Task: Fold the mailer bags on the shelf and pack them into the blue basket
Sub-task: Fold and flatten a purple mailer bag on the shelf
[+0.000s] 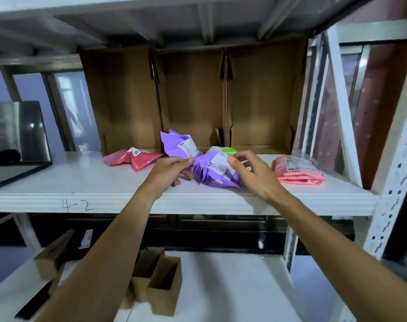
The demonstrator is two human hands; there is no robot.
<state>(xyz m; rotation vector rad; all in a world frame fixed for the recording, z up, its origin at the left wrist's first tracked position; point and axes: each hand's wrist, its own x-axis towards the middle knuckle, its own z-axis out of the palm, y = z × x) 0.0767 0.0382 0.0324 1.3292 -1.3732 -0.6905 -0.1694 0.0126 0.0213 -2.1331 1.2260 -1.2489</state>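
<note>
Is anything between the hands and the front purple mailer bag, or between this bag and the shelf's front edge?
Nothing visible. The left hand and right hand already pinch the front purple mailer bag, and nothing lies between it and the shelf edge. The blue basket is not in view.

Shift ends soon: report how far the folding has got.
Done: a pink stack lies folded, right. In hand: left hand and right hand pinch a crumpled purple bag. To do: second purple bag and red bag, crumpled; green bag unclear; no basket in view.
</note>
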